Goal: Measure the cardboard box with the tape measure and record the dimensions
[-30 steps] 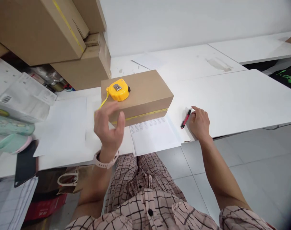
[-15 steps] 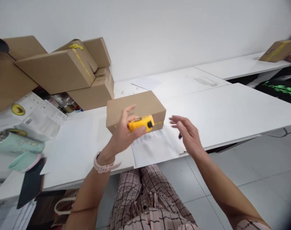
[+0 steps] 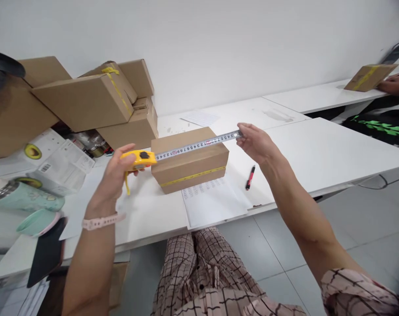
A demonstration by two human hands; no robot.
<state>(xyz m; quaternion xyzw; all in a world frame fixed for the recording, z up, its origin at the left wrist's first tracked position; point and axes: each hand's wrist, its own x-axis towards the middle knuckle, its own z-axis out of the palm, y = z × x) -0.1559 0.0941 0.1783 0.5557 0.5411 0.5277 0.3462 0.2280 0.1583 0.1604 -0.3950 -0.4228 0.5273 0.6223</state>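
Observation:
My left hand (image 3: 115,171) is closed around the yellow case of a tape measure (image 3: 139,159), left of a cardboard box (image 3: 186,164). From the case the metal blade (image 3: 196,145) stretches out to the right, above the top of the box. My right hand (image 3: 257,142) pinches the blade's free end, past the box's right side. Yellow tape (image 3: 193,175) runs along the near face of the box. Under the box's front edge lies a printed sheet (image 3: 215,204). A black and red pen (image 3: 250,177) rests on the table below my right hand.
Several cardboard boxes (image 3: 84,98) are stacked at the left. Nearer are white cartons (image 3: 44,153), a mint bottle (image 3: 31,195) and a green bowl (image 3: 35,222). A paper (image 3: 199,117) lies by the wall. At far right another person's hand (image 3: 395,84) touches a taped box (image 3: 367,78).
My left hand has moved left with the tape measure. My right hand has risen and taken hold of the blade's end, and the blade is now drawn out between them.

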